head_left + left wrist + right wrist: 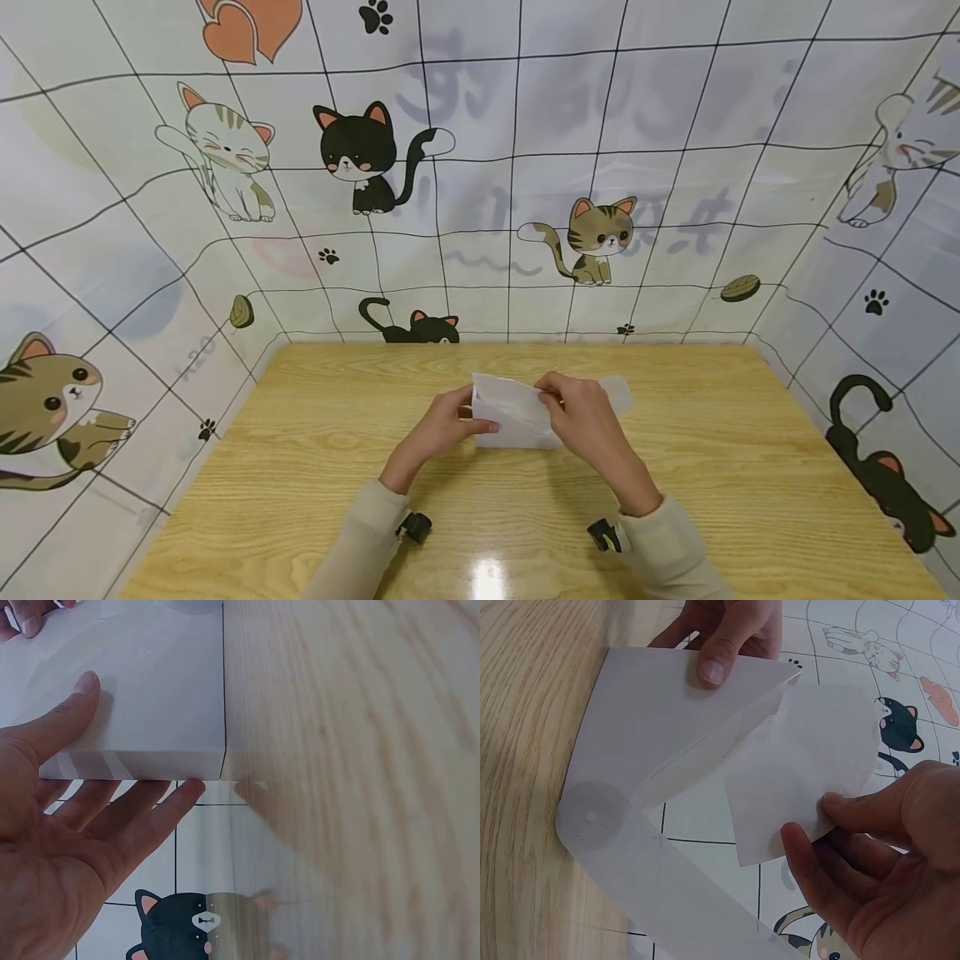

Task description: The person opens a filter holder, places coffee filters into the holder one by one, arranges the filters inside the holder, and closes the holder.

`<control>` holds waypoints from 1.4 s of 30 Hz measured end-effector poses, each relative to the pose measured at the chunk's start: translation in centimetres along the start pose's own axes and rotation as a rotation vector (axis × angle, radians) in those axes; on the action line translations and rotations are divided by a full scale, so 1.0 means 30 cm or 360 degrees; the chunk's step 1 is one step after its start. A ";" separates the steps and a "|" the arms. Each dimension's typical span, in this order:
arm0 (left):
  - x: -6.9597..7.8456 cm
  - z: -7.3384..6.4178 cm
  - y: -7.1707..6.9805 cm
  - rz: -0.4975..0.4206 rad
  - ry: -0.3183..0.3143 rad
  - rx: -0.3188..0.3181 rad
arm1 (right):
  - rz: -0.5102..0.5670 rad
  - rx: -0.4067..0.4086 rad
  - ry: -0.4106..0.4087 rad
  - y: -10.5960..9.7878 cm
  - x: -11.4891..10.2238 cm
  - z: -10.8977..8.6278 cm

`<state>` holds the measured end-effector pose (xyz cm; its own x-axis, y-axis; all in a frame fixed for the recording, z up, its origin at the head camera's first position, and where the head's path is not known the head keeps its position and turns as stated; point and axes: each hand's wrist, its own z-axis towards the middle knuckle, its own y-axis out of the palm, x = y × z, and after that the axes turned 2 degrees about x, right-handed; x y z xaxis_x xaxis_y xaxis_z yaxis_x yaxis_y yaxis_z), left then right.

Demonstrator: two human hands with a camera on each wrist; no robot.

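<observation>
A flat white case [501,432] stands on its long edge on the table, its opening cut on a slant. My left hand [444,429] grips its left end, thumb on the near face and fingers round the end, as the left wrist view shows. My right hand [588,421] pinches a thin white sheet [802,765] between thumb and fingers at the slanted opening; part of the sheet overlaps the opening. A pale translucent strap [697,900] with a round disc [591,817] extends from the case's right end, partly behind my right hand in the head view.
The light wood-grain table [337,500] carries the case and meets a cat-patterned sheet wall [480,275] at the back and both sides. Small black wrist cameras sit on my left wrist [415,527] and right wrist [603,535].
</observation>
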<state>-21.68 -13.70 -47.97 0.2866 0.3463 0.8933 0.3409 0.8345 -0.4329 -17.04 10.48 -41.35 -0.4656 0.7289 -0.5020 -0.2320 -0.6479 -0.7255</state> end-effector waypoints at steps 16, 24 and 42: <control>-0.006 -0.004 -0.004 0.0013 0.0011 -0.0009 | 0.0010 -0.0060 0.0024 0.021 0.013 0.004; -0.012 -0.001 -0.002 -0.0008 0.0018 -0.0007 | 0.0051 -0.0089 0.0030 0.023 0.019 0.005; -0.013 -0.001 -0.001 -0.0013 0.0009 -0.0010 | -0.0003 -0.0086 -0.0012 0.032 0.037 0.003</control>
<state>-21.78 -13.87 -48.31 0.2889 0.3372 0.8960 0.3490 0.8344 -0.4265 -17.86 10.64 -42.56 -0.4717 0.7282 -0.4972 -0.1867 -0.6336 -0.7508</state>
